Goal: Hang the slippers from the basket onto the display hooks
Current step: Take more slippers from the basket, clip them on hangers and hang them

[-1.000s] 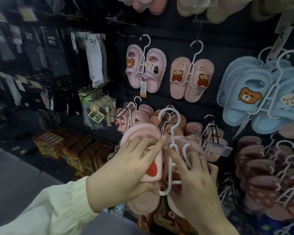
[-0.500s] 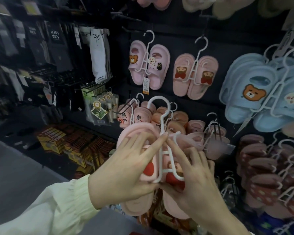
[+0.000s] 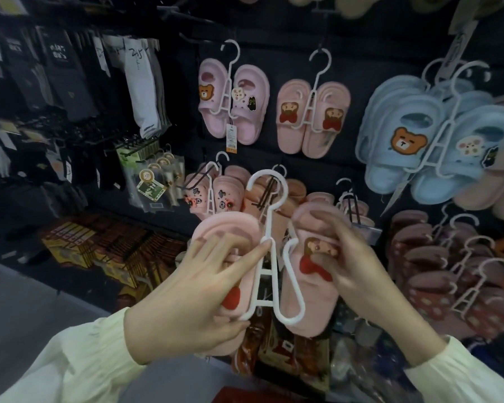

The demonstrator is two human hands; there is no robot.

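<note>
Pink slipper pair (image 3: 306,289) now spread side by side on white hanger (image 3: 264,266); right one seated on prong since moment ago. Left slipper gripped by left hand (image 3: 186,289), right slipper pinched by right hand (image 3: 358,271). Pair held near black display hook (image 3: 264,195), not yet hung. Loading judged done.

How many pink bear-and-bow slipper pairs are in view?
2: one hung pair on the upper row, centre; one held pair gripped by the left hand and right hand. Others may hide behind the hung one.
</note>
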